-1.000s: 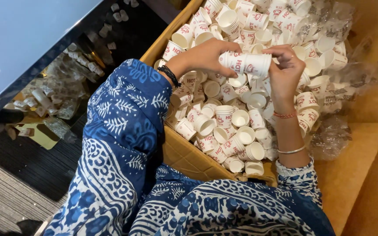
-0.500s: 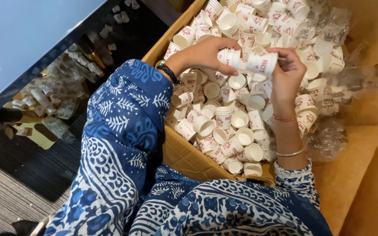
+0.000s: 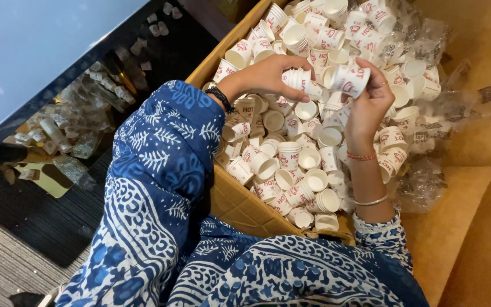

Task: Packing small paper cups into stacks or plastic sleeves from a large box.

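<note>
A cardboard box [image 3: 240, 202] in front of me is heaped with several small white paper cups [image 3: 291, 153] printed in red. My left hand [image 3: 268, 77] holds a short stack of cups [image 3: 302, 81] lying sideways above the heap. My right hand [image 3: 370, 94] grips another short cup stack [image 3: 348, 78] just to the right. The two stacks are a small gap apart, open ends facing each other. I wear blue patterned sleeves, a black band on the left wrist and bangles on the right.
Clear plastic wrappers [image 3: 427, 176] lie along the box's right side on a tan surface [image 3: 473, 227]. To the left a glossy dark surface [image 3: 58, 136] reflects the cups, beside a pale blue panel [image 3: 29, 45]. Striped flooring [image 3: 7, 267] shows at the lower left.
One long stack held between both hands has been pulled apart into two shorter stacks, one in each hand.
</note>
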